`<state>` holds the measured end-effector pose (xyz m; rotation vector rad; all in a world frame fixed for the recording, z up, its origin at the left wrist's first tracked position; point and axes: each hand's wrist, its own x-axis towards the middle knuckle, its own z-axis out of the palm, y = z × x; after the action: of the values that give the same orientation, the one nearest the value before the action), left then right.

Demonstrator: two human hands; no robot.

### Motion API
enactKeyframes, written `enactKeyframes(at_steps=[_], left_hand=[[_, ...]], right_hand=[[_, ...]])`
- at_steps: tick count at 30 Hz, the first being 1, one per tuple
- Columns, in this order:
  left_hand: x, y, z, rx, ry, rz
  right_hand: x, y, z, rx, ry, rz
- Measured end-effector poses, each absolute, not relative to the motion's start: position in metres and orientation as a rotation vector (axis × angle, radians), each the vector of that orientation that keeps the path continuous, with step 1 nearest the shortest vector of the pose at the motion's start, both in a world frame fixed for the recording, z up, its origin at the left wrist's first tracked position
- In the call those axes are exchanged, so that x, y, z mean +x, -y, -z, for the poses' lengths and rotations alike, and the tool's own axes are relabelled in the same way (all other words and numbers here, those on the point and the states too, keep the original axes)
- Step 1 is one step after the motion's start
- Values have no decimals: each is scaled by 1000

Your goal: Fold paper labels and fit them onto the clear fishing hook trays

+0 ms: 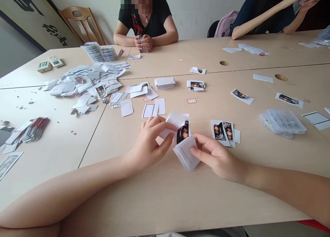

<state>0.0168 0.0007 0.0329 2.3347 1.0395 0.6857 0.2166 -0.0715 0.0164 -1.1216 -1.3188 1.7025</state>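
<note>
So your left hand [152, 140] has a white card [174, 122] pinched between thumb and fingers, and your right hand [219, 158] is clamped on a small stack of white cards [186, 156], thumb flat on top. Both sit right in front of you, just above the table [160, 202], the single card up and left of the stack. There's a black printed card [185, 128] peeking out between them, can't tell if it's on the tabletop or in your grip. Just right of that you've got a few overlapping printed cards [219, 131], then a pile of clear plastic sleeves [283, 121] further over. Big messy paper heap [90, 78] off to the left, with a neat white stack [165, 83] between it and the middle. Across from you, a person in a black top [162, 10] has both hands around something.
</note>
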Motion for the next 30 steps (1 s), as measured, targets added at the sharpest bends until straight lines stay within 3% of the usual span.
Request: enactKeyframes(at_steps=[7,14,19,23,27,30], left_hand=[[12,-21,-27,2223,-1104,-786],[15,-31,-30,1554,-1011,-845],[15,-35,-32,1422,-980,-860],[13,-37,-31,1419,-955,-769],[14,-25,-37,1440,-807,-506],[16,-12,-40,1433,-667,-332]], right_hand=[[220,66,-12,-1128,1194,-1740],[219,58,-11,-1102,829,-1907],[222,58,-13,-1050,720,-2039],[225,61,-20,-1049,741,-2043],[226,64,-23,-969,760,-1834],[223,67,-20,-961,696,-1909]])
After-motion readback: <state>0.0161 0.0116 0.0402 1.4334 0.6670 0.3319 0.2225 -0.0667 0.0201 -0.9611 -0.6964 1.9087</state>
